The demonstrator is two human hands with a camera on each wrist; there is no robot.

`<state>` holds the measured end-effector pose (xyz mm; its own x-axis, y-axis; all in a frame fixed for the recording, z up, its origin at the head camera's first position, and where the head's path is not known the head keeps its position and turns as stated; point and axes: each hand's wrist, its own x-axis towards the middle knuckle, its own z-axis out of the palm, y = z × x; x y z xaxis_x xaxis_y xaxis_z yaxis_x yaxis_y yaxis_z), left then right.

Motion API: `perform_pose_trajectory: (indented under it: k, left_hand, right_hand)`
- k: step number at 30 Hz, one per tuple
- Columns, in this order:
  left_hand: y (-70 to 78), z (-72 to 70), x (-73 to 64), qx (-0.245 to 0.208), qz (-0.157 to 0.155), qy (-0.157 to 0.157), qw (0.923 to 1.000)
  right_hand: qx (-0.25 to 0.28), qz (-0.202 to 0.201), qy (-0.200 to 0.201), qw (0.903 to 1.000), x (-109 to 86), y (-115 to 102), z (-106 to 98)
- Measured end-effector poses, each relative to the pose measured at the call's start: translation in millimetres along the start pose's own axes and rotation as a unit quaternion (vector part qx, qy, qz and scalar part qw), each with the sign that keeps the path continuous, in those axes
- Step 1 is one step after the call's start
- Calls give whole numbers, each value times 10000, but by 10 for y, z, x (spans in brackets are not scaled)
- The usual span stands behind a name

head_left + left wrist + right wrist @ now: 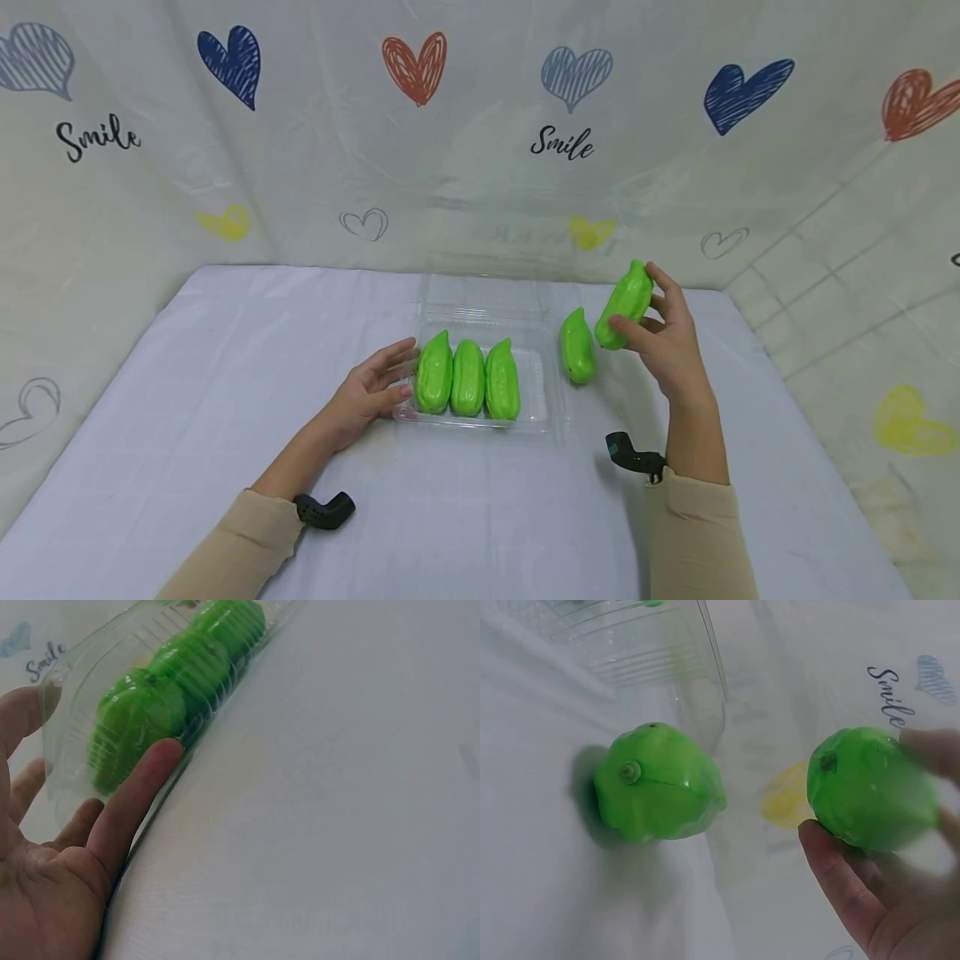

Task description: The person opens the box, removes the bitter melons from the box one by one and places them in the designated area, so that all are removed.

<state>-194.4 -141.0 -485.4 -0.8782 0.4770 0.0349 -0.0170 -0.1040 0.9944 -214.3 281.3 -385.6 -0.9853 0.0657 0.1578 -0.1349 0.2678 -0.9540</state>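
Observation:
In the head view, my right hand (670,335) holds a glossy green papaya-like fruit (626,302) by its ends, thumb at the lower end and a finger at the tip. The held fruit (870,787) is raised beside a second fruit (658,784) in the right wrist view. That second fruit (577,346) lies just right of a clear plastic clamshell box (542,392). Three matching fruits (468,377) stand in a row inside the box. My left hand (372,392) rests against the box's left side, thumb (146,784) and fingers nearly straight.
The box's clear lid (483,293) is folded back toward the rear. A white cloth (225,400) covers the table. Behind it hangs a pale curtain (480,183) printed with hearts and "Smile". Each wrist wears a black camera (326,510).

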Motion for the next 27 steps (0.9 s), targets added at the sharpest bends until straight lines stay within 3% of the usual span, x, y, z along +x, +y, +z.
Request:
perform_pose_trajectory:
  k: [27]
  left_hand:
    - [-15,-2,9,109,-15,31,9999]
  right_hand:
    - [-455,592,72,9972,32,180,-71]
